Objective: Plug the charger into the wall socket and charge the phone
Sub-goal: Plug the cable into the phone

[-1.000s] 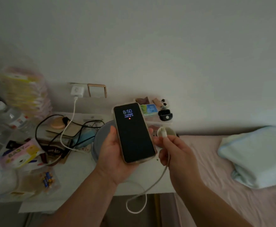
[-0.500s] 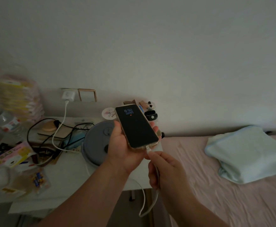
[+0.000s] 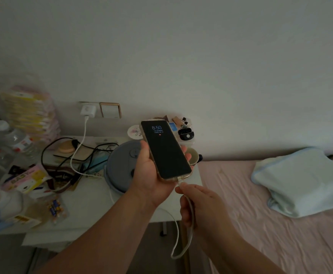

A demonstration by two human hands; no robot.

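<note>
White counter (image 3: pixel 94 204) against wall, cluttered. Left edge: clear water bottles (image 3: pixel 16 142), stacked yellow-pink packets (image 3: pixel 31 113) behind. Front left: "BABY" pack (image 3: pixel 26 179), white round tub (image 3: pixel 2 200), small snack wrapper (image 3: pixel 56 209). Middle: tangle of black cables (image 3: pixel 62 155), peach powder puff (image 3: pixel 66 147), white cable (image 3: pixel 78 153) trailing across top. Grey round lidded container (image 3: pixel 120 167) near right side. Back right: black earbud case (image 3: pixel 185 134), small oddments, too dim to identify. Bed (image 3: pixel 260 224) beside counter, pink sheet; folded pale-blue towel (image 3: pixel 304 180) lying on it.

Home bedroom: bed (image 3: pixel 270 224) with pink sheet, cluttered bedside table (image 3: pixel 94 206).
</note>
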